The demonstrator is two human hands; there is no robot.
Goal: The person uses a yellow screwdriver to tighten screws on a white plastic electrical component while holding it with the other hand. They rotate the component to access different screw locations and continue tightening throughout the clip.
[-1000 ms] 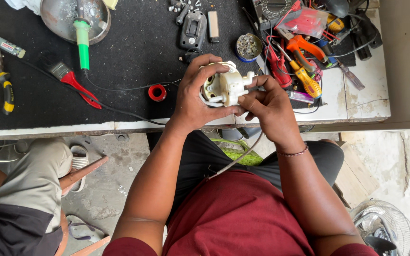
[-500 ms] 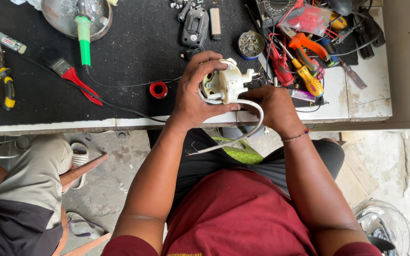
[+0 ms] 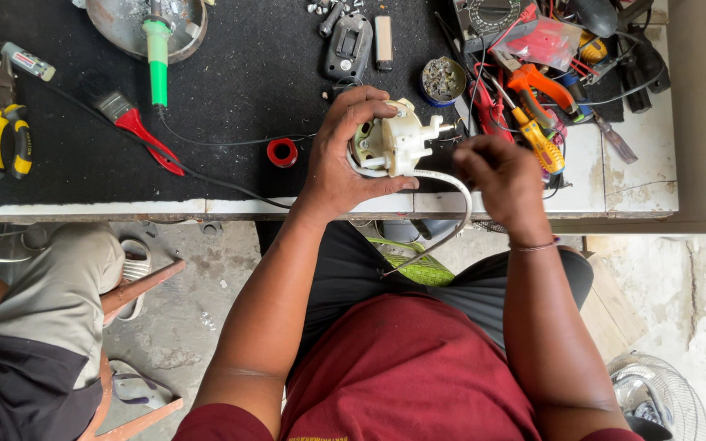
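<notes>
I see my left hand (image 3: pixel 345 155) clenched around the cream plastic part (image 3: pixel 394 140), with my right hand (image 3: pixel 504 184) loosely curled, empty, just right of it.

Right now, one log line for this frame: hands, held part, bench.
left hand: grips cream round plastic part | right hand: closed beside it, contents unclear | white cable: loops below | black mat: tools

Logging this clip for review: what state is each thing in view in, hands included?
Left hand: gripping the white part.
White part: held above the bench edge, stub pointing right.
White cable: looped down from the part.
Right hand: closed, beside the part, not touching it.
Red tape roll: lying flat on the black mat.
Brush: lying on the mat.
Yellow pliers: lying shut.
</notes>
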